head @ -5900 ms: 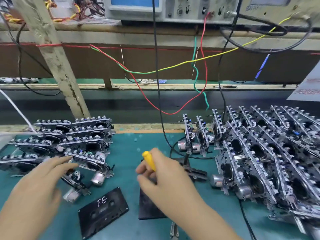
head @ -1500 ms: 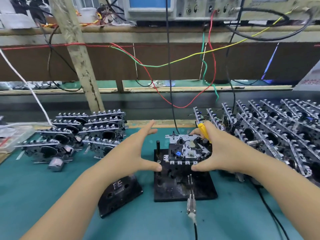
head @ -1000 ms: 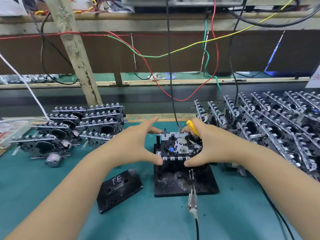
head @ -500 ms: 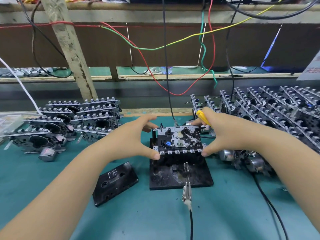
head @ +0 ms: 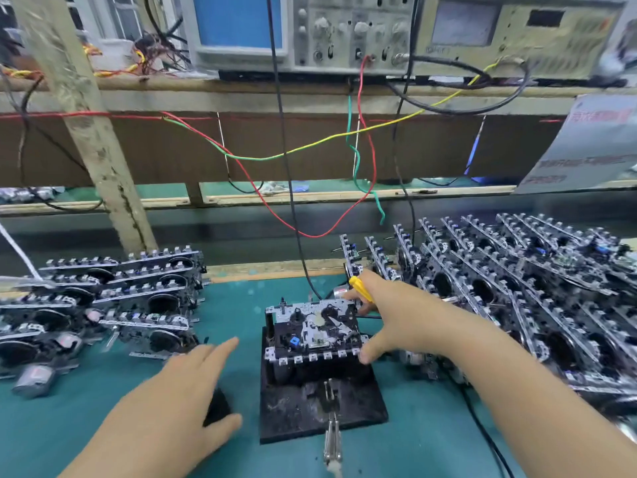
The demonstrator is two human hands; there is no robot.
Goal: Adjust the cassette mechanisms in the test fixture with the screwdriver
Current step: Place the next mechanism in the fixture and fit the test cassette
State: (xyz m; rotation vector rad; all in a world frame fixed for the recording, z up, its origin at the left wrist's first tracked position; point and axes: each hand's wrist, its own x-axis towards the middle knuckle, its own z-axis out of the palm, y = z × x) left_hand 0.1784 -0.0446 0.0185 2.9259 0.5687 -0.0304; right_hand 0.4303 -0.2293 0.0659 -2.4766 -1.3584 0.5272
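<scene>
One cassette mechanism point(head: 312, 332) sits on the black test fixture point(head: 310, 415) at the middle of the green mat. My right hand point(head: 396, 319) is at the mechanism's right side. Its fingers hold the yellow screwdriver point(head: 360, 288), and its thumb touches the mechanism's front right corner. The screwdriver's tip is hidden. My left hand point(head: 186, 398) is left of the fixture with straight fingers, blurred, and holds nothing. It covers most of a black cassette point(head: 217, 407). A metal clip point(head: 332, 439) on a cable lies at the fixture's front edge.
Stacked cassette mechanisms lie on the left point(head: 120, 305), and a larger batch fills the right point(head: 517, 288). A black cable point(head: 293, 201) hangs to the fixture's back. Above the bench stand an oscilloscope point(head: 241, 25) and a slanted wooden post point(head: 86, 132); coloured wires hang there.
My left hand let go of the mechanism's left side and moved down and left over the cassette. My right hand stays at the mechanism with the screwdriver. The view tilted up.
</scene>
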